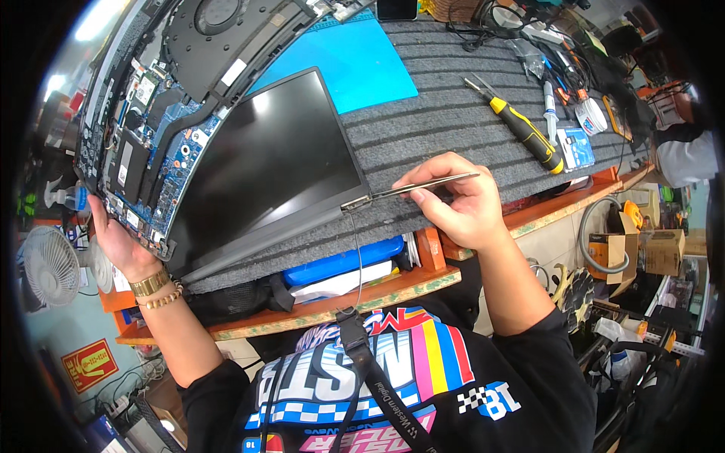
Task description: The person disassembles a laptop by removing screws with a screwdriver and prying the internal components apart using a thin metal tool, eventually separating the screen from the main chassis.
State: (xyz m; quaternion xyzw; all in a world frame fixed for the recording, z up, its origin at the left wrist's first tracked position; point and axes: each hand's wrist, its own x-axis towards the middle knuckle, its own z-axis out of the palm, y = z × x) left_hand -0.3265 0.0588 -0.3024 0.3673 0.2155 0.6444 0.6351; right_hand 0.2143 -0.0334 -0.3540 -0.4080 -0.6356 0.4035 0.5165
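From where I sit, the tweezers (442, 181) are right of centre in the frame, their long axis nearly level and rising slightly to the right, with the tip pointing left at the metal hinge (355, 202) on the near right corner of the laptop screen (264, 151). I cannot tell whether the tip touches it. My right hand (461, 204) comes up from the lower right, forearm slanting up and left; its thumb and index finger pinch the tweezers while the rear end juts out past the palm. The screen lies face up on the grey striped tabletop (445, 98), its hinge edge climbing from lower left towards the centre. The opened laptop base (181, 113) fills the upper left, its long axis slanting from lower left to upper right, inner parts facing me, covering part of the screen. My left hand (124, 245) reaches up from the lower left, palm turned upward, grasping the base by its lower corner, with some fingers hidden behind it. A thin grey wire (360, 260) runs down from beside the hinge. The blue mat (362, 72) lies above the screen, and the yellow-and-black screwdriver (527, 134) rests at upper right.
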